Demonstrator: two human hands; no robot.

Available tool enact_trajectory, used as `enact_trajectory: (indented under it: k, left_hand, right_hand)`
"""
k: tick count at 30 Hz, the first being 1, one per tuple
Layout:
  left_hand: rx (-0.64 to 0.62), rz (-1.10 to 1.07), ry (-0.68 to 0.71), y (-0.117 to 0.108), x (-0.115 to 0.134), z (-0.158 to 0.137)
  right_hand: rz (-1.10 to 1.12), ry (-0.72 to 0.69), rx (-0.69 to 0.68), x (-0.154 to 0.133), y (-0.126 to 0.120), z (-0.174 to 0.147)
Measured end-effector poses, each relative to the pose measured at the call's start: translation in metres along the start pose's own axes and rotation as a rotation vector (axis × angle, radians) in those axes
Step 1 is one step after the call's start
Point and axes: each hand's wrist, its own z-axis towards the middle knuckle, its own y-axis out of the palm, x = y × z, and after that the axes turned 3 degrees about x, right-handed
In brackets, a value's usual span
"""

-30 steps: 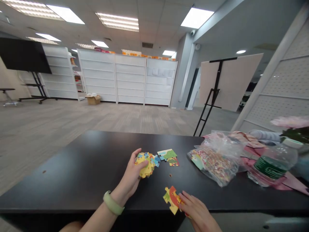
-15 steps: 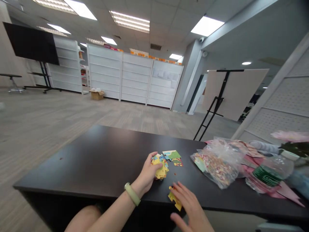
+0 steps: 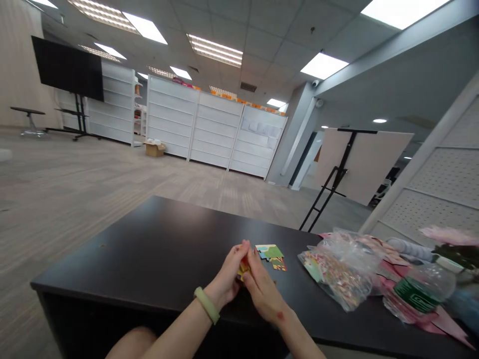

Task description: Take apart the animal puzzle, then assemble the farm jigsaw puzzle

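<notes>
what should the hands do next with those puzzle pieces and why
Probably lower the stack of puzzle pieces back onto the black table. The left hand and right hand pinch it together above the surface, hiding most of it, and the loose joined pieces lie just beyond.

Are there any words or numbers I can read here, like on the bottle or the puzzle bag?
None can be read.
Green label on the water bottle: white marks, too blurred to read.
Plastic bag of colourful pieces: only patterns, no words that show.
Puzzle pieces on the black table and the ones between the left hand and right hand: pictures only.
Boxes atop the far white shelves: too small.
</notes>
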Motion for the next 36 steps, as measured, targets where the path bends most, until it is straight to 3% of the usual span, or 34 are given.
enact_trajectory:
  k: [3, 5, 9, 12, 15, 22, 29, 36]
  left_hand:
    - [0.086, 0.025, 0.053, -0.009, 0.017, 0.009]
    - [0.112, 0.028, 0.061, -0.015, 0.029, 0.014]
    - [0.132, 0.043, 0.074, -0.022, 0.044, 0.016]
    - [0.114, 0.052, 0.089, -0.022, 0.047, 0.013]
    - [0.088, 0.058, 0.104, -0.021, 0.045, 0.009]
    - [0.067, 0.082, 0.092, -0.018, 0.038, 0.008]
    - [0.080, 0.114, 0.082, -0.020, 0.037, 0.013]
    - [0.069, 0.119, 0.076, -0.016, 0.031, 0.011]
  right_hand:
    - [-0.019, 0.138, 0.180, 0.033, -0.009, 0.030]
    - [-0.323, 0.282, -0.004, 0.064, -0.028, 0.038]
    - [-0.387, 0.388, -0.148, 0.105, -0.057, 0.016]
    - [-0.368, 0.341, -0.127, 0.105, -0.058, -0.016]
    - [-0.359, 0.317, -0.022, 0.096, -0.053, -0.035]
    - [-0.416, 0.422, 0.336, 0.106, -0.076, -0.027]
    - [-0.322, 0.322, 0.131, 0.081, -0.072, -0.042]
    - [-0.362, 0.390, 0.254, 0.094, -0.068, -0.037]
